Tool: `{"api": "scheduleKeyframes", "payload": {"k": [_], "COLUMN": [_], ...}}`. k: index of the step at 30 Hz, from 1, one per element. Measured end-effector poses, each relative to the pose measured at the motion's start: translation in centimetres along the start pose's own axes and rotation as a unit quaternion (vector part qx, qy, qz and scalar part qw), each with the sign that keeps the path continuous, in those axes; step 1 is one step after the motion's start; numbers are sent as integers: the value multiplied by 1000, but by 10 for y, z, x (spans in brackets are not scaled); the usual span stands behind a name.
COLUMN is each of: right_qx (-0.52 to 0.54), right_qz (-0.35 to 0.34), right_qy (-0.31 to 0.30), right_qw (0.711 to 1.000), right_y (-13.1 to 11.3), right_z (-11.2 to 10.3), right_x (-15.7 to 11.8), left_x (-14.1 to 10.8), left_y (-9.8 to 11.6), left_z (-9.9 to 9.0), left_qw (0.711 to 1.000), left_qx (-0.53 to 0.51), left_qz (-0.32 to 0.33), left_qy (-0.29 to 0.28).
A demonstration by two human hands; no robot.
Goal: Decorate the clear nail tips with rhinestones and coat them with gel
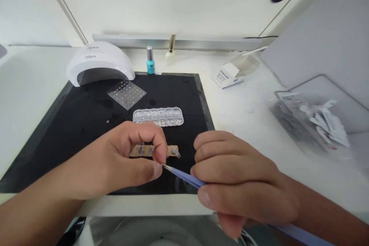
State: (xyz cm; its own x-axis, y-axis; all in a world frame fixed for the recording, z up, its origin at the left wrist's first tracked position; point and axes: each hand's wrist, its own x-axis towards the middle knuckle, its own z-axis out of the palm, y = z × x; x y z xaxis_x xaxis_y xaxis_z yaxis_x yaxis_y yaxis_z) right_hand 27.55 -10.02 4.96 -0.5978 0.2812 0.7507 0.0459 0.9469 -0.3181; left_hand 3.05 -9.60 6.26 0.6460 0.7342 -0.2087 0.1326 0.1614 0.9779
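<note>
My right hand (242, 180) is closed around a pair of blue tweezers (186, 177), whose tips point left. Those tips meet the pinched thumb and forefinger of my left hand (123, 157); whatever lies between these fingertips is too small to make out. Behind my left hand is a tan strip (135, 151) carrying several clear nail tips (176, 153), partly hidden by my fingers. Just beyond sits a clear divided case (158, 112) of small shiny rhinestones, its near left part covered by my hand.
On the black mat (86, 123) lies a sticker sheet (127, 94). A white nail lamp (99, 61), a turquoise bottle (150, 61) and a cream bottle (170, 55) stand at the back. To the right are an open alcohol-pad box (230, 75) and a plastic bag of packets (311, 123).
</note>
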Motion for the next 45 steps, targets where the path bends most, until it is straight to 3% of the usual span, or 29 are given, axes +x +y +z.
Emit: {"api": "scheduleKeyframes", "payload": {"k": [6,11,16,21,24,29,34,40,45], "right_qx": [10,34,115,190,195,231,267,262,243], "right_qz": [11,43,65,108,159,240,266,279,282], "right_qy": [2,11,58,97,80,93,38,-76,-117], "right_qw": [1000,998,990,971,965,938,925,921,921], "right_y": [-1,0,11,19,23,40,53,55,57], "right_z": [0,-3,2,2,-5,-1,5,0,-1], "right_x": [-1,-3,-4,-2,-5,-23,-31,-27,-26], "left_x": [-1,-1,1,7,9,2,-8,-13,-8], "left_y": [2,-1,-8,-16,-16,-7,-10,-34,-40], "left_z": [3,2,-14,-32,-38,-40,-39,-29,-26], "left_qw": [1000,998,993,991,980,925,883,814,822], "left_qx": [-7,24,44,60,125,315,440,575,568], "left_qz": [-4,23,55,33,32,54,86,53,33], "left_qy": [5,55,92,114,149,204,138,66,23]}}
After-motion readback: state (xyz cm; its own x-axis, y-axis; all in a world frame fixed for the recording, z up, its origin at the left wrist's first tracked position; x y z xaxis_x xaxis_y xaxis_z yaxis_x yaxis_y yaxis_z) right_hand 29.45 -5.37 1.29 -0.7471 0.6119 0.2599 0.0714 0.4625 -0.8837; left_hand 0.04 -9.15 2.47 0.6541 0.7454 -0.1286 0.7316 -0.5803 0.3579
